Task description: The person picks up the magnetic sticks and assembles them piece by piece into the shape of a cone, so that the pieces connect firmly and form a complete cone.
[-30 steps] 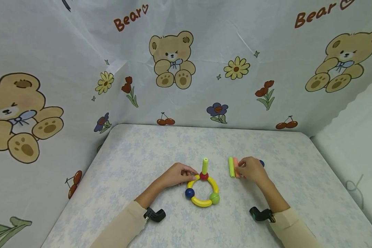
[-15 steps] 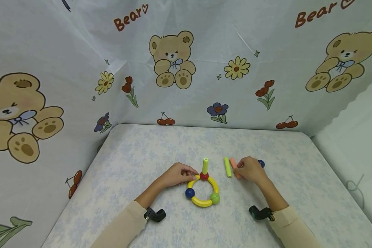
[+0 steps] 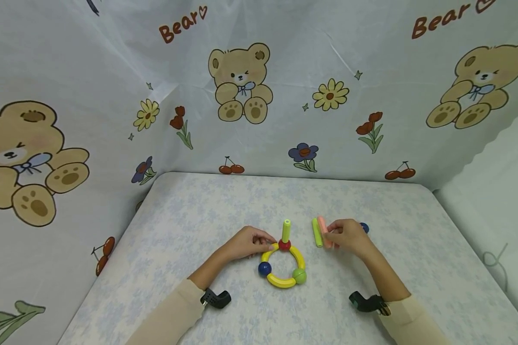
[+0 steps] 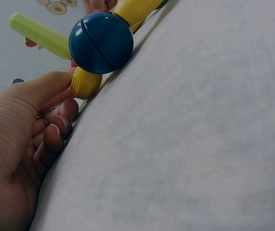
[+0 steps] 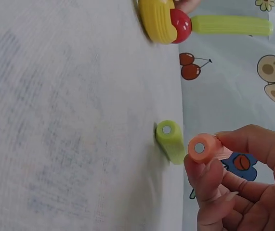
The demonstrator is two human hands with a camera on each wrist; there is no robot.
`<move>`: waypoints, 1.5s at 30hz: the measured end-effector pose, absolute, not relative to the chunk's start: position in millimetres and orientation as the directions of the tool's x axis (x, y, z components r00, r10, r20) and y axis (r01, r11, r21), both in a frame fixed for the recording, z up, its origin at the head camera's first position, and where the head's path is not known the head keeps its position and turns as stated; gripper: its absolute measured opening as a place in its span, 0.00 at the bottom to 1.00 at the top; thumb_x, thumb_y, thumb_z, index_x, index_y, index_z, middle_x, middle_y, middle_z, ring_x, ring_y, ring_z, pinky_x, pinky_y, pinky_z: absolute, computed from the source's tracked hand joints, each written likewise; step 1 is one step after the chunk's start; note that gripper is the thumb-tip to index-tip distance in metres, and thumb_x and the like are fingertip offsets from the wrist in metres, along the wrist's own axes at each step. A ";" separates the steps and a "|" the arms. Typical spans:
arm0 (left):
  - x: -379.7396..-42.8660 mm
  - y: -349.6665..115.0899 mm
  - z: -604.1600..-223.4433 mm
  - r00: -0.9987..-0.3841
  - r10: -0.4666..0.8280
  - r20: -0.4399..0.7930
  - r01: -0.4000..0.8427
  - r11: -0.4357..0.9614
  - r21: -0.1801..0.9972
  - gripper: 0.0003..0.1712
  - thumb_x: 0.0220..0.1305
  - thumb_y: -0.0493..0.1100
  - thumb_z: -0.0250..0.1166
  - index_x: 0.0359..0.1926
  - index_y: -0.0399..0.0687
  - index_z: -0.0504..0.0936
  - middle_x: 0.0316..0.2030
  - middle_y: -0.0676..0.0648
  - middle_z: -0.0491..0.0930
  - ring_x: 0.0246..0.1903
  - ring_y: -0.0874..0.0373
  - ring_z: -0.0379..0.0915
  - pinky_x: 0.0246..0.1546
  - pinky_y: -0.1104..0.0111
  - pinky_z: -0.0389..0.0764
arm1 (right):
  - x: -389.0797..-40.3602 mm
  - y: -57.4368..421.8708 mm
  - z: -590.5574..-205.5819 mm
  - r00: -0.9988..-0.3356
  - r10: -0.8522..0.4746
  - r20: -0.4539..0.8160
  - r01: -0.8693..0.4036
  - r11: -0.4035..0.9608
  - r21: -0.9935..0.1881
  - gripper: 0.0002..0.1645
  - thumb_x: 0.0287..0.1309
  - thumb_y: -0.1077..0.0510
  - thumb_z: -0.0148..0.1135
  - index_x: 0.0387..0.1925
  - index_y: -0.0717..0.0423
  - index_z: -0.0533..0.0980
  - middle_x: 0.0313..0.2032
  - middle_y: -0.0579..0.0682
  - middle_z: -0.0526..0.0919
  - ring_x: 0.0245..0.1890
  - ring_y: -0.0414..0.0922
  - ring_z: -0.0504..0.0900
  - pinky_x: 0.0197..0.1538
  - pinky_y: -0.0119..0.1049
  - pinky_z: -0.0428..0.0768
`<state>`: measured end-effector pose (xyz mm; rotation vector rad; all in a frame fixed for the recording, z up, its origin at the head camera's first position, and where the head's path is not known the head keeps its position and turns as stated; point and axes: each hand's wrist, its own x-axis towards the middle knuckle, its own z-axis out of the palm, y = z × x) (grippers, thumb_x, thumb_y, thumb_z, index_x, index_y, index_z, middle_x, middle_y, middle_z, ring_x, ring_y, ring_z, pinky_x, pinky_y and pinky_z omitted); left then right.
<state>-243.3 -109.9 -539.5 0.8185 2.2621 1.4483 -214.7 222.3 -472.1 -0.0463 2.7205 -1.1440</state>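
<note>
My left hand (image 3: 250,242) pinches a yellow curved rod of a toy ring, beside its red ball (image 3: 284,245). The ring joins several yellow curved rods (image 3: 281,282) with the red ball, a blue ball (image 3: 264,269) and a green ball (image 3: 300,275). From the red ball a lime-green stick (image 3: 286,231) stands upright. My right hand (image 3: 348,235) pinches an orange stick (image 5: 202,148) between thumb and fingers, raised off the table in the right wrist view. Just left of it, a second lime-green stick (image 3: 317,232) lies on the table. Both loose sticks show a silvery disc at the end.
Behind my right hand a loose blue ball (image 3: 364,227) lies on the pale patterned table (image 3: 224,201). A white curtain (image 3: 276,143) printed with bears hangs along the table's back edge. A thin cord (image 3: 494,258) is at the far right.
The lime-green stick beside my right hand has shifted slightly left. The orange stick turned, then came up in my right hand's grip. My left hand and the ring have stayed still.
</note>
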 end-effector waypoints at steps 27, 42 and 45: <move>-241.9 -110.6 -538.2 -0.772 0.634 0.038 0.295 0.304 0.906 0.12 0.66 0.47 0.72 0.49 0.54 0.90 0.24 0.53 0.83 0.13 0.62 0.64 0.14 0.71 0.70 | -169.0 204.8 -474.1 -0.941 -0.338 -0.030 -0.119 0.411 -0.904 0.19 0.61 0.63 0.71 0.50 0.68 0.77 0.38 0.56 0.86 0.32 0.47 0.87 0.33 0.45 0.86; -242.4 -110.6 -536.8 -0.774 0.632 0.037 0.293 0.306 0.906 0.11 0.66 0.47 0.72 0.48 0.56 0.90 0.19 0.51 0.80 0.13 0.62 0.64 0.14 0.71 0.69 | -151.2 194.6 -474.0 -0.885 -0.459 0.074 -0.243 0.321 -0.916 0.15 0.61 0.62 0.72 0.49 0.58 0.80 0.40 0.51 0.87 0.39 0.48 0.87 0.41 0.39 0.87; -242.8 -110.6 -537.6 -0.774 0.633 0.036 0.292 0.306 0.906 0.11 0.66 0.47 0.72 0.49 0.55 0.90 0.19 0.51 0.80 0.13 0.62 0.65 0.14 0.72 0.69 | -149.5 193.0 -475.5 -0.877 -0.474 0.081 -0.259 0.323 -0.910 0.14 0.61 0.63 0.71 0.48 0.56 0.81 0.39 0.50 0.87 0.39 0.47 0.87 0.41 0.39 0.87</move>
